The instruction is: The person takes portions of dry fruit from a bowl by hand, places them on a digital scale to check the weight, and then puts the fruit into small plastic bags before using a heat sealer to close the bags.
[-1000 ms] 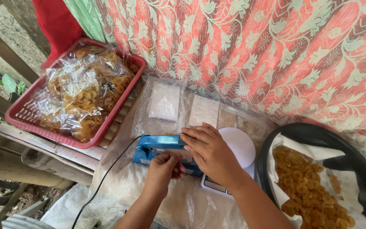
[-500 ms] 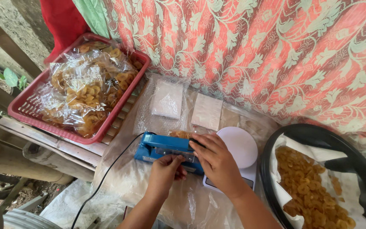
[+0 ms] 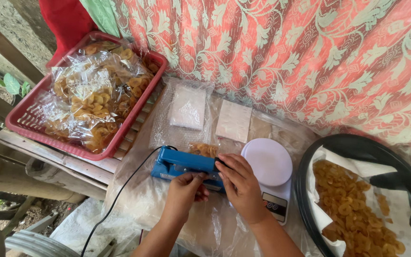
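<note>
Head view looked down on a bench [image 3: 48, 157] of wooden slats, covered on its right part with clear plastic sheeting [image 3: 134, 204]. Near the front edge of that sheeting lay a blue heat sealer [image 3: 179, 164], its black cord [image 3: 120, 195] trailing off toward the front left. Both hands rested on the sealer: the left hand [image 3: 185, 188] gripped the near side of the sealer with fingers curled narrow around its edge, and the right hand [image 3: 239, 183] pressed down flat on the right end of the sealer's bar, fingers together. A small bag of yellow chips [image 3: 204, 150] poked out from behind the sealer, its end caught under the bar. Just beside the right hand, touching the sealer's right end, sat a white kitchen scale [image 3: 269, 166] with a round platter. Behind the sealer, toward the back edge by the red flowered cloth [image 3: 286, 57], lay two flat stacks of empty plastic bags [image 3: 189, 107], side by side. At the left back corner of the bench stood a red basket [image 3: 22, 123] full of packed chip bags [image 3: 93, 95]. At the right edge sat a round black tray [image 3: 305, 190] lined with white paper and heaped with loose chips [image 3: 353, 204].
</note>
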